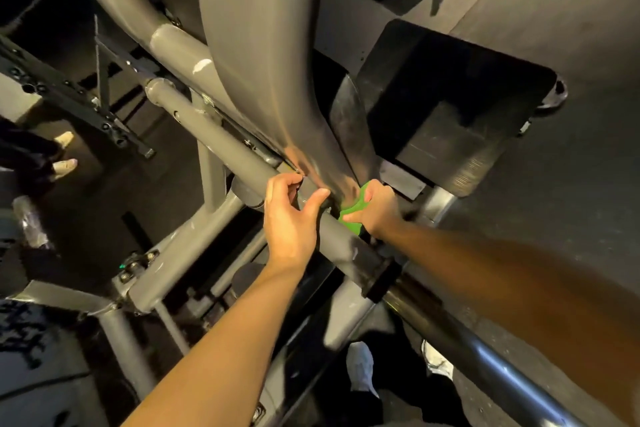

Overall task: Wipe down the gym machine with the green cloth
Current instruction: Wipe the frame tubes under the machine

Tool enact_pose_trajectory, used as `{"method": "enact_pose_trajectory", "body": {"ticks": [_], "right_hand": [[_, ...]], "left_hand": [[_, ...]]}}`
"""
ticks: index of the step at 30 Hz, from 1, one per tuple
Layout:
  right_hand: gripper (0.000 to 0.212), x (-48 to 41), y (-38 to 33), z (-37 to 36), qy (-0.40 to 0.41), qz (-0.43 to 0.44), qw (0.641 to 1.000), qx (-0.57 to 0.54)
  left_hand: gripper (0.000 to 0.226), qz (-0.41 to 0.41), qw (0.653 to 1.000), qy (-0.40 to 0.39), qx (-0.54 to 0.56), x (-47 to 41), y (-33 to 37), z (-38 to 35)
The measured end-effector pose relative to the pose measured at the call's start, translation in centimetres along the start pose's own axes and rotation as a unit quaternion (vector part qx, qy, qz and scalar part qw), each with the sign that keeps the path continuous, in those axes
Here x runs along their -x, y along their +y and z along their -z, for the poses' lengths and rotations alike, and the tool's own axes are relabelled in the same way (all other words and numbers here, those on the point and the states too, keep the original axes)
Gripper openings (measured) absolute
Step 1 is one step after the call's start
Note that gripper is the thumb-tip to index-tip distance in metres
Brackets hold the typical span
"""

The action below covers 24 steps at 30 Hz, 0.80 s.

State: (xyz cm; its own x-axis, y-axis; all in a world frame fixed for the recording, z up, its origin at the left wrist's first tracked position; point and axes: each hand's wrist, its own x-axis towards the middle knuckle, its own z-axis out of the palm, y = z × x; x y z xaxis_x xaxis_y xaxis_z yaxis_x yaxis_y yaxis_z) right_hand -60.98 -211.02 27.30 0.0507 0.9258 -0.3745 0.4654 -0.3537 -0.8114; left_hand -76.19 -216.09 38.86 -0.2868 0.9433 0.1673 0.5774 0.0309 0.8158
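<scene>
Now right hand clamps cloth against the bar (running upper-left to lower-right), just right of left hand, which curls round that bar.

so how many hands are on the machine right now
2. The left hand grips the grey bar at centre; the right hand, just to its right, holds the green cloth against the gym machine. No other hands show.
</scene>
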Motion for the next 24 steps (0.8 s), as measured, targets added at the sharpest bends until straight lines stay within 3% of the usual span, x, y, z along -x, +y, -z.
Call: {"method": "enact_pose_trajectory", "body": {"ticks": [4,14,16,20,24], "right_hand": [[0.061,-1.7,2.8,-1.6,-0.025,-0.028,0.999,-0.009],[0.090,-5.0,7.3,-4.5,-0.090,-0.143,0.985,-0.014],[0.087,-4.9,6.8,-4.9,-0.095,-0.168,0.980,-0.038],[0.053,-2.2,5.1,-3.7,-0.028,-0.128,0.981,-0.145],[0.057,-0.8,4.7,-2.5,-0.002,-0.076,0.971,-0.228]], "left_hand": [[0.037,-0.010,1.000,0.005,-0.006,0.0,-0.3,-0.3],[0.039,-0.027,0.999,0.020,-0.018,0.1,-1.0,-0.7],[0.040,-0.026,0.999,0.019,-0.018,0.1,-0.9,-0.7],[0.041,-0.024,0.999,0.018,-0.020,0.1,-0.9,-0.5],[0.042,-0.030,0.999,0.019,-0.019,0.0,-1.0,-0.6]]}}
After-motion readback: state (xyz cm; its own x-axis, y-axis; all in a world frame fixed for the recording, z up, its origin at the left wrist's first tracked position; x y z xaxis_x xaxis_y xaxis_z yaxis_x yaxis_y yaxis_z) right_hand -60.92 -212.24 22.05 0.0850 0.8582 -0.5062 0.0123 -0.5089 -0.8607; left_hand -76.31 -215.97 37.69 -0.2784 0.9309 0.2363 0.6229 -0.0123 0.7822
